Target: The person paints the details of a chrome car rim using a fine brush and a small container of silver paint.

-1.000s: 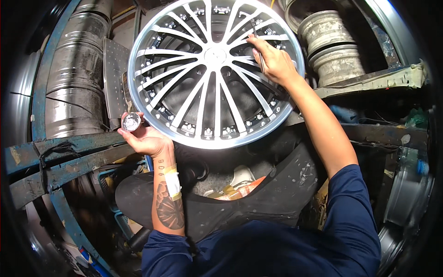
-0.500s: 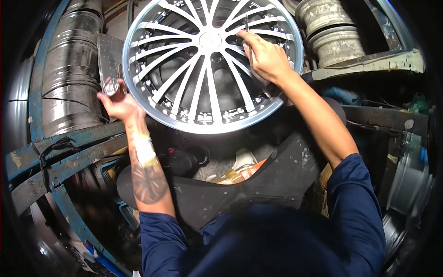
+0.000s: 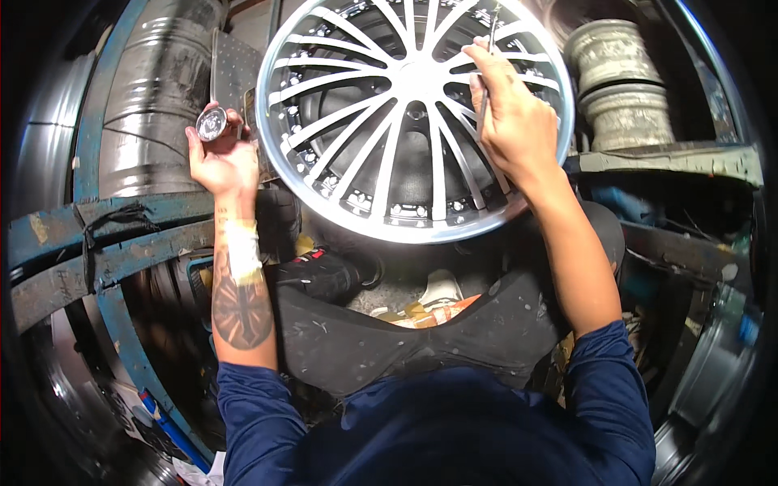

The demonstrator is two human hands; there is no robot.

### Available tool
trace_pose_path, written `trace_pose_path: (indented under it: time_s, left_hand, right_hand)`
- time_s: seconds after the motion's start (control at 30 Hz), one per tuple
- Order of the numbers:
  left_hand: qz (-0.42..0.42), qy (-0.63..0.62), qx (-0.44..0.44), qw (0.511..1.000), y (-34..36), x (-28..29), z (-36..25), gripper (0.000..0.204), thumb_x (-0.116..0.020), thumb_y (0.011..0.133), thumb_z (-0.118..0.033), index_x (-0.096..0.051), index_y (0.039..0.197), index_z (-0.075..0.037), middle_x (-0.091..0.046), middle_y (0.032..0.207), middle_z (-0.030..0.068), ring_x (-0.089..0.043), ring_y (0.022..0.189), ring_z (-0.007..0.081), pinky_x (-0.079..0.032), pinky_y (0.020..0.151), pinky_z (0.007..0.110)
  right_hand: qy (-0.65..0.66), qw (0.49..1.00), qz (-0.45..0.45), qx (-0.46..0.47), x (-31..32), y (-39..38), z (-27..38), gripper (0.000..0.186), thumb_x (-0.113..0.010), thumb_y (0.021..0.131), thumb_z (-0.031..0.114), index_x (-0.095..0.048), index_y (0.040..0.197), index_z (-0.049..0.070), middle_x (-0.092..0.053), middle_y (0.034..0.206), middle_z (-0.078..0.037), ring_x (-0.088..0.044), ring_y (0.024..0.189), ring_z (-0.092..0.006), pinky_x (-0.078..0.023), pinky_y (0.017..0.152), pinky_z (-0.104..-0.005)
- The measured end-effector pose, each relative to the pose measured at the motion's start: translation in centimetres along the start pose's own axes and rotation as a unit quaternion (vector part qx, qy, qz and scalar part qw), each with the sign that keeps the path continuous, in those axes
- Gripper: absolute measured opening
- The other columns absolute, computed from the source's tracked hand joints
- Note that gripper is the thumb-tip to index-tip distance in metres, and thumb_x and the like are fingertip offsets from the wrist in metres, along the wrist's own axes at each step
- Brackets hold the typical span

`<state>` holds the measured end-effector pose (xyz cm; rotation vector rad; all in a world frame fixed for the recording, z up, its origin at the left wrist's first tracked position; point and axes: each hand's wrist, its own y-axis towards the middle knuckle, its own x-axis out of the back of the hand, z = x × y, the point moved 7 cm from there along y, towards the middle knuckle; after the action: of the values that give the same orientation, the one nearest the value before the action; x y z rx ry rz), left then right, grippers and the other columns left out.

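Lying under right hand (image 3: 519,125): wheel (image 3: 417,79)

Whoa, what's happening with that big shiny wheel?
Someone's right hand is holding a thin, dark tool over a big, silver, spoked wheel. It's hard to tell whether the tool's tip touches it. The left hand is holding a small round container off to the wheel's left. Worn-looking rims are stacked over on the right.

This is a wheel workshop: metal cylinders (image 3: 154,89) are stacked beyond the far edge of a blue frame (image 3: 170,209). Worn rims (image 3: 628,117) stand behind the left end of a pale ledge (image 3: 689,159), a spoked wheel (image 3: 415,79) between.
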<state>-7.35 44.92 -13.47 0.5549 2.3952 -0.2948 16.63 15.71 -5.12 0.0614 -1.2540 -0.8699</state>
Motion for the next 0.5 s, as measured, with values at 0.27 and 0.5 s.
trace_pose_path:
  time_s: [0.27,0.5]
  left_hand:
    - [0.054,-0.1,0.133,0.985,-12.0,-4.1,2.0,0.047,-0.041,0.103,-0.043,-0.052,0.126,-0.002,-0.061,0.101,0.0153,-0.057,0.093,0.0218,-0.045,0.084,0.035]
    - [0.186,0.052,0.212,0.958,-13.1,-6.3,4.9,0.048,-0.039,0.104,-0.042,-0.042,0.133,-0.003,-0.061,0.109,0.0195,-0.057,0.082,0.0142,-0.042,0.065,0.025]
  right_hand:
    - [0.332,0.942,0.052,0.028,0.3,0.1,5.8,0.024,-0.05,0.102,0.013,-0.066,0.11,-0.003,-0.069,0.099,-0.012,-0.06,0.073,-0.0137,-0.048,0.066,-0.0254]
    - [0.518,0.853,0.046,-0.036,1.9,-1.8,6.2,0.04,-0.041,0.105,0.026,-0.062,0.104,-0.009,-0.068,0.096,-0.017,-0.066,0.073,-0.0173,-0.054,0.065,-0.0264]
